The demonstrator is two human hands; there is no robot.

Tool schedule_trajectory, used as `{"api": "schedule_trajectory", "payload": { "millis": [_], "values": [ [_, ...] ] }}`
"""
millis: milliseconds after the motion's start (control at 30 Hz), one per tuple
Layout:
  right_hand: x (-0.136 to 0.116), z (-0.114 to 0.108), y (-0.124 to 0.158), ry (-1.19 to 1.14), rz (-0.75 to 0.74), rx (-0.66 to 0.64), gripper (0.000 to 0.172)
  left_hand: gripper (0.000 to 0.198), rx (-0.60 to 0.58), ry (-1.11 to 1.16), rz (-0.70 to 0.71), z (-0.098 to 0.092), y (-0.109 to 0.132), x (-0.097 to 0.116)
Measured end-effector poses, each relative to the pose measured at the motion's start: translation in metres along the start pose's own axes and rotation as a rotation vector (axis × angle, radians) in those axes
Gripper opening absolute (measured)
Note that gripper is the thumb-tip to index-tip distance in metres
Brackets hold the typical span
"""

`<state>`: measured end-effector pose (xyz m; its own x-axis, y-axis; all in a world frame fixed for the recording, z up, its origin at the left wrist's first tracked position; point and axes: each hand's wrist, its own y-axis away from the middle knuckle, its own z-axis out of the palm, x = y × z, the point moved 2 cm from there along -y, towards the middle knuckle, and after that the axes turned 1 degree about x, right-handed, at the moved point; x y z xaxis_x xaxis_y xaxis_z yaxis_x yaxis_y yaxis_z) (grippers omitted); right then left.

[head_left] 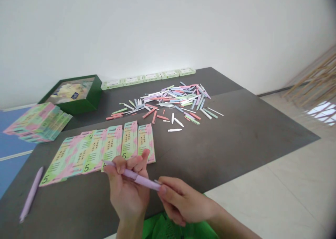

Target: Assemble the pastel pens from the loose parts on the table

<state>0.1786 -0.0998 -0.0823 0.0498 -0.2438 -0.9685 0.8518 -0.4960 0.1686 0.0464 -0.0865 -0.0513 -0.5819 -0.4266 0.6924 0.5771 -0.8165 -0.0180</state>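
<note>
A light purple pen (pixel 144 182) is held between both hands, slanting down to the right above the table's near edge. My left hand (pixel 130 190), palm up, pinches its pointed end between thumb and fingers. The other end is gripped by my right hand (pixel 181 200), thumb and fingers closed round it. A second purple pen (pixel 31 194) lies on the table at the far left. Just beyond my left hand is a row of pink and green printed boxes (pixel 113 142), several marked with a 5.
A spread pile of coloured pen parts (pixel 173 97) covers the table's middle. Behind it, small pale green boxes (pixel 151 77) line the wall. At the back left are a dark green box (pixel 90 97) with packets inside and stacked printed boxes (pixel 43 121). The dark table (pixel 241 137) ends at the right.
</note>
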Motion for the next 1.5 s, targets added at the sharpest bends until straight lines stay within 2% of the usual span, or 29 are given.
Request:
{"api": "schedule_trajectory", "payload": {
  "millis": [67,100,267,367,467,533,600,733,833,967,1133,1267,1367,1500],
  "values": [
    [0.002,0.001,0.000,0.034,0.005,-0.034,0.040,0.039,0.000,-0.019,-0.017,-0.002,0.002,0.000],
    [0.001,0.000,0.000,0.101,-0.005,0.001,0.038,0.038,0.001,-0.029,-0.022,-0.003,0.002,0.001],
    [-0.011,-0.012,0.004,0.494,-0.113,0.359,0.018,0.031,0.014,-0.081,-0.031,-0.010,0.006,0.004],
    [-0.013,-0.018,0.007,0.622,-0.170,0.413,0.015,0.025,0.035,-0.077,-0.007,-0.010,0.009,0.008],
    [-0.013,-0.017,0.011,0.688,-0.209,0.429,0.015,0.037,0.040,-0.085,-0.007,-0.005,0.014,0.013],
    [-0.016,-0.012,0.015,0.694,-0.229,0.433,0.017,0.039,0.037,-0.099,0.015,-0.001,0.017,0.016],
    [-0.022,-0.008,0.020,0.638,-0.209,0.428,0.021,0.031,0.016,-0.118,0.046,0.003,0.020,0.017],
    [-0.032,-0.004,0.026,0.369,-0.091,0.376,0.032,0.021,-0.066,-0.151,0.068,0.007,0.024,0.015],
    [-0.034,-0.005,0.027,0.235,-0.092,0.355,0.036,0.020,-0.078,-0.138,0.046,0.010,0.025,0.014],
    [-0.032,-0.005,0.025,0.254,-0.078,0.278,0.030,0.014,-0.082,-0.101,0.050,0.019,0.025,0.018],
    [-0.035,-0.008,0.024,-0.078,-0.123,0.175,0.040,0.009,-0.133,-0.058,0.039,0.030,0.023,0.024],
    [-0.033,-0.011,0.021,-0.347,-0.056,0.106,0.043,0.013,-0.161,-0.073,0.039,0.035,0.020,0.021],
    [-0.026,-0.010,0.019,-0.556,-0.007,0.075,0.044,0.021,-0.101,-0.112,0.044,0.035,0.020,0.012],
    [-0.034,0.000,0.019,-0.618,-0.017,-0.056,0.047,0.029,-0.078,-0.201,-0.021,0.034,0.035,0.004]
  ]
}}
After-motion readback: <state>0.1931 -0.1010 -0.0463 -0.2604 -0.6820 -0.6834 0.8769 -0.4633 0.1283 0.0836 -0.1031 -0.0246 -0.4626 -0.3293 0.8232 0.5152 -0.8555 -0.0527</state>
